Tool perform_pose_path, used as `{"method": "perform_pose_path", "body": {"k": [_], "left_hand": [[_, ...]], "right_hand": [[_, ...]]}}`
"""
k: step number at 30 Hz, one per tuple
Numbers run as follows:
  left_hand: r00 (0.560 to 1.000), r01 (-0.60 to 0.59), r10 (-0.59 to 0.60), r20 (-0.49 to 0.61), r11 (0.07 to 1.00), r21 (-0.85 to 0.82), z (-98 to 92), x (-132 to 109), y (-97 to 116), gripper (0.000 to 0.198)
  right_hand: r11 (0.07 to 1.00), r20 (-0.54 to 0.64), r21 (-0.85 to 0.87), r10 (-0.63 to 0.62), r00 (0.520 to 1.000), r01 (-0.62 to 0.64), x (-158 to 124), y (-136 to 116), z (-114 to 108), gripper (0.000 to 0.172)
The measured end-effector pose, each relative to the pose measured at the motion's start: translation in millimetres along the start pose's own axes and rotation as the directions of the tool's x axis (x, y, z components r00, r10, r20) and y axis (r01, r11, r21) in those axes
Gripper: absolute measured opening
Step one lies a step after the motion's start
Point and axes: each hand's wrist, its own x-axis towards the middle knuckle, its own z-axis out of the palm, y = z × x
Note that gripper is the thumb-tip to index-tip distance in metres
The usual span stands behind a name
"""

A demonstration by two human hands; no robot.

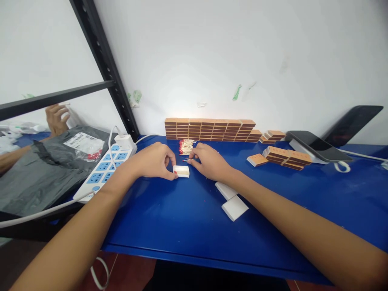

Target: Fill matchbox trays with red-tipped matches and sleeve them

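Blue tabletop point(188, 226) runs up to a plain white wall, and we are working near its back edge. Our left hand point(151, 161) is curled with thumb and fingertips pinched on the end of a small white tray point(182, 171), which lies flat on the table between our two hands; we cannot tell what it holds. Our right hand point(210, 161) is mostly closed too, its thumb and forefinger nipping a single match point(188, 160) just above the tray's far edge. Just behind it lies a loose pile of matches point(186, 146) with red heads. Behind the pile, a wall of brown matchboxes point(209, 129) is stacked in neat rows against the wall, and more brown boxes point(286, 157) lie scattered to the right. Two spare white trays point(234, 207) sit beside our right forearm, touching each other. On the right, a dark phone point(318, 146) rests on a stand. At the left, a white and blue power strip point(104, 169) lies next to a grey plastic bag point(45, 169), and beyond it another person's hand point(56, 118) shows past a black shelf frame point(103, 60).
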Motion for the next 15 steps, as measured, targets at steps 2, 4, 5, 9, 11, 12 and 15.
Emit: {"method": "perform_pose_path", "body": {"k": [2,4,5,9,11,12,15], "left_hand": [[1.0,-0.005,0.005,0.006,1.0,-0.021,0.5,0.2,0.7,0.02],[1.0,-0.017,0.017,0.002,0.999,-0.037,1.1,0.5,0.5,0.019],[1.0,-0.026,0.026,-0.003,0.999,-0.044,1.4,0.7,0.1,0.019],[0.998,-0.05,0.048,-0.032,0.996,-0.073,2.8,1.2,-2.7,0.018],[0.998,-0.048,0.046,-0.035,0.996,-0.08,3.2,1.2,-3.6,0.017],[0.999,-0.046,0.043,-0.033,0.996,-0.08,3.3,1.2,-3.7,0.018],[0.999,-0.038,0.036,-0.029,0.997,-0.074,2.9,0.9,-2.8,0.018]], "right_hand": [[1.0,0.014,0.002,0.002,1.0,-0.002,1.6,-1.9,0.5,0.011],[1.0,0.021,0.021,-0.017,1.0,0.017,4.5,-3.2,2.1,0.011],[0.999,0.019,0.033,-0.033,0.999,0.032,6.2,-3.4,3.4,0.011],[0.994,-0.015,0.056,-0.088,0.996,0.089,10.5,-1.7,9.4,0.01],[0.995,-0.025,0.034,-0.098,0.995,0.099,10.6,0.0,11.2,0.015],[0.995,-0.025,0.02,-0.099,0.995,0.099,10.3,0.7,11.6,0.019],[0.996,-0.014,-0.007,-0.093,0.996,0.093,9.5,1.1,10.9,0.023]]}}
